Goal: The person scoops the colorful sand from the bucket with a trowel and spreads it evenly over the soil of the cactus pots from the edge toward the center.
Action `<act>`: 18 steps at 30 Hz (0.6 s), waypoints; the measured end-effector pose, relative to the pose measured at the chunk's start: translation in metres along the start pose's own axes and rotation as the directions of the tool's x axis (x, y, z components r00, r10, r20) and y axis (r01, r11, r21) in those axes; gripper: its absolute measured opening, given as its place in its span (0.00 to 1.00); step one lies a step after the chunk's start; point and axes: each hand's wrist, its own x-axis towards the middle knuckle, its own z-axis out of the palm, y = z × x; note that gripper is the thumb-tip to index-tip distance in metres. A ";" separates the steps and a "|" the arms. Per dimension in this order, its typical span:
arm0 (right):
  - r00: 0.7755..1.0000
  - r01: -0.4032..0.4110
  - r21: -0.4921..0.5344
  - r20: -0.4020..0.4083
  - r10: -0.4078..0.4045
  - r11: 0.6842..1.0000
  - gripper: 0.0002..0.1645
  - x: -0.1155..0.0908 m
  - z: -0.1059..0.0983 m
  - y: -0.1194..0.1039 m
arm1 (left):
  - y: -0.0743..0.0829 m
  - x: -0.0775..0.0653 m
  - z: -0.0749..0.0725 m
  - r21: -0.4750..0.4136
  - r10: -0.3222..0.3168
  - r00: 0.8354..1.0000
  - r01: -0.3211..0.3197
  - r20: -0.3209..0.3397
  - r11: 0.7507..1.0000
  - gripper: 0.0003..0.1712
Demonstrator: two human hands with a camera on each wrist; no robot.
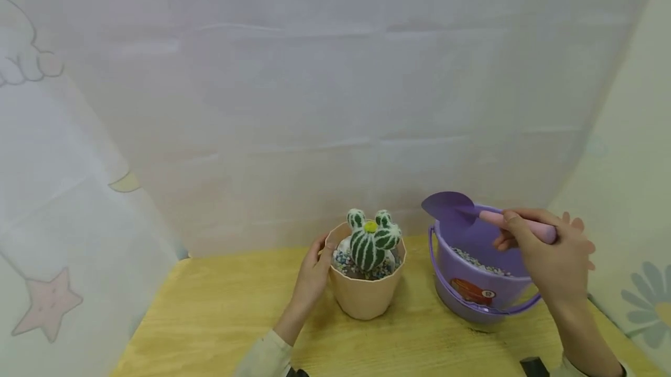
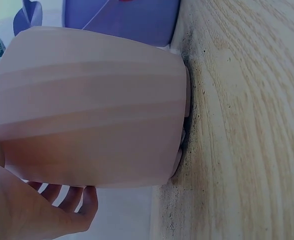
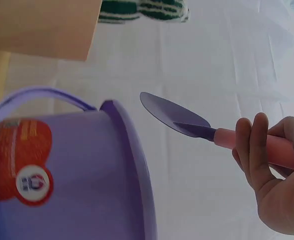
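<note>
A peach flowerpot [image 1: 365, 295] stands upright on the table, holding a green-and-white striped toy cactus [image 1: 368, 249] with a yellow flower, set in colored gravel and white pieces. At the pot's left side, my left hand [image 1: 313, 272] grips it, thumb near the rim and fingers bent against the wall [image 2: 87, 110]. My right hand [image 1: 555, 254] holds a trowel by its pink handle [image 1: 493, 218]; the purple blade [image 1: 449, 207] is above the bucket's far left rim. In the right wrist view, the trowel blade [image 3: 174, 114] shows no gravel on it.
A purple bucket [image 1: 479, 286] with gravel inside [image 1: 477, 260] stands right of the pot, its handle hanging down in front. The yellow wooden table [image 1: 220, 313] meets a white sheet [image 1: 293, 132] at the back. Patterned side panels stand left and right.
</note>
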 end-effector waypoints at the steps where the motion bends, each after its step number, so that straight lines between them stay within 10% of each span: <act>1: 1.000 0.012 -0.012 -0.008 -0.012 1.000 0.13 0.002 -0.002 0.001 | 0.000 0.000 0.000 0.000 -0.001 1.000 0.001 0.000 1.000 0.33; 18: 0.982 -0.187 0.291 0.015 0.191 0.938 0.15 0.014 -0.023 0.008 | 0.002 -0.001 0.002 -0.001 -0.015 1.000 0.015 -0.016 1.000 0.34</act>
